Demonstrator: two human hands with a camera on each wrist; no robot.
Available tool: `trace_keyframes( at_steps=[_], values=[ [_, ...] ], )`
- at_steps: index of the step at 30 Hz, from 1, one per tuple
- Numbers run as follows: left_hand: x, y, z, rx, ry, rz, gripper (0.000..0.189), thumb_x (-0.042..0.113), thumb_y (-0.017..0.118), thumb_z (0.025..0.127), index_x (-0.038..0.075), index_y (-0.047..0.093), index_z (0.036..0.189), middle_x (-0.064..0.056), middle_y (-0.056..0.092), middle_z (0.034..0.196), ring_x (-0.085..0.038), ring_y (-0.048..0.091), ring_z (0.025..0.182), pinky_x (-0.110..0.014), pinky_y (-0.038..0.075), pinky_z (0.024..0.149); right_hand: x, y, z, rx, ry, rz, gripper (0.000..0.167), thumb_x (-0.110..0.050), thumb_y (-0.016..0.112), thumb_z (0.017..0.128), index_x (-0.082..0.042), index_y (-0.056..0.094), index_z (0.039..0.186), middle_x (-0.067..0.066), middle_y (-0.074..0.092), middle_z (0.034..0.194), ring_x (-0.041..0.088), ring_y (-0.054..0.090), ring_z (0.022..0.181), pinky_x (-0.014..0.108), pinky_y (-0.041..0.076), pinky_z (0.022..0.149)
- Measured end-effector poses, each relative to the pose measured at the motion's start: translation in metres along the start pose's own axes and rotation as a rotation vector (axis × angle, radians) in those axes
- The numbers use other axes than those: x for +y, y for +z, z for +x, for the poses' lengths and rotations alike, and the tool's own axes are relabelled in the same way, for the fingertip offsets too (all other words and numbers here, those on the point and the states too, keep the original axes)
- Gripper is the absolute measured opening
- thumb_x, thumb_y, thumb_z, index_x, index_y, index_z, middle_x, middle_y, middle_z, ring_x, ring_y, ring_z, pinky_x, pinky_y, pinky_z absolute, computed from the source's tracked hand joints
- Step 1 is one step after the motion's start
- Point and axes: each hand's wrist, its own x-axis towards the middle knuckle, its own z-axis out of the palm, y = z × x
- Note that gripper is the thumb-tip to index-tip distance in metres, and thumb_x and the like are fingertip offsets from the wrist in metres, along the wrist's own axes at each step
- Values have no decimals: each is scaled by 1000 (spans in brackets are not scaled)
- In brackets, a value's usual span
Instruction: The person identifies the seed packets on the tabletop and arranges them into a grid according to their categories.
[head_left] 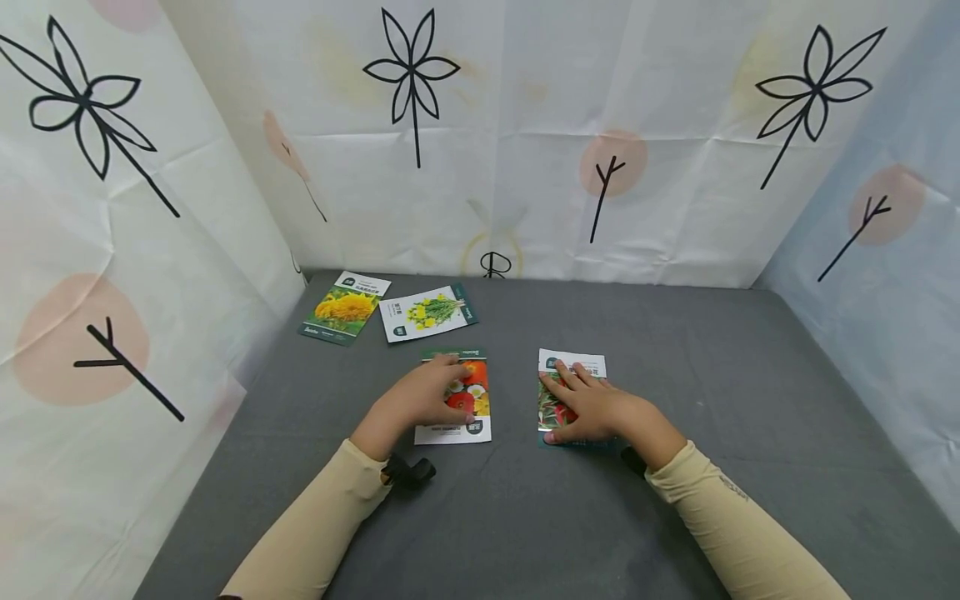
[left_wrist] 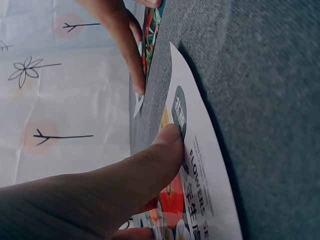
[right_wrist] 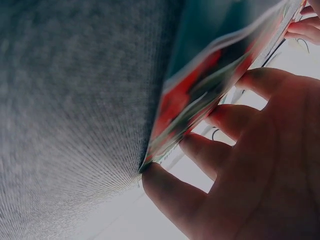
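A flower seed packet [head_left: 477, 375] with red, orange and white blooms lies on the grey cloth left of centre. My left hand [head_left: 420, 397] rests over its left side; in the left wrist view the thumb presses the white end of this packet [left_wrist: 207, 185], whose edge bows slightly. To the right lies a second seed packet [head_left: 553, 414], red and green with a teal end. My right hand [head_left: 598, 412] covers much of it with spread fingers. The right wrist view shows several fingertips [right_wrist: 195, 145] touching the edge of that packet [right_wrist: 185, 107].
Two more seed packets lie further back on the left: one with a yellow bloom [head_left: 345, 308], one with small yellow flowers [head_left: 427, 313], their ends close together. The grey-covered table [head_left: 675, 333] is bounded by white printed cloth walls [head_left: 510, 192] at the back and sides.
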Motion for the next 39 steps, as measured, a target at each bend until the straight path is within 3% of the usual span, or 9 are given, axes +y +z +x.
trace_keyframes(
  at_steps=[7,16,26,35,39],
  values=[
    [1,4,9,-4,18,7,74,43,88,87,14,61,150,-18,43,166,-40,43,153,-56,41,123,1,0,1,1,-9,-3,103,-64,68,96,-20,15,173,17,1,180,46,2,165,75,15,126],
    [12,2,13,-18,12,10,73,41,87,89,16,60,152,-17,41,168,-41,44,152,-57,42,122,0,-1,-1,7,-14,5,103,-63,69,96,-19,16,173,18,2,180,47,3,165,76,15,125],
    [16,7,19,-6,59,-11,71,40,88,88,13,62,149,-18,44,165,-37,54,142,-53,48,116,0,0,1,-7,-4,2,103,-62,69,96,-20,15,173,17,0,180,47,1,165,76,14,126],
    [20,9,25,-6,87,-2,71,40,87,89,13,61,150,-18,44,165,-43,34,158,-57,38,125,-1,0,1,-4,-5,3,102,-62,69,97,-21,15,173,17,0,180,46,1,165,76,14,126],
    [24,11,27,-3,99,-3,71,40,88,88,12,62,148,-19,45,165,-44,34,158,-57,37,125,-1,-1,-2,-1,-14,20,102,-60,70,97,-20,16,173,17,1,180,46,2,165,76,15,126]
  ],
)
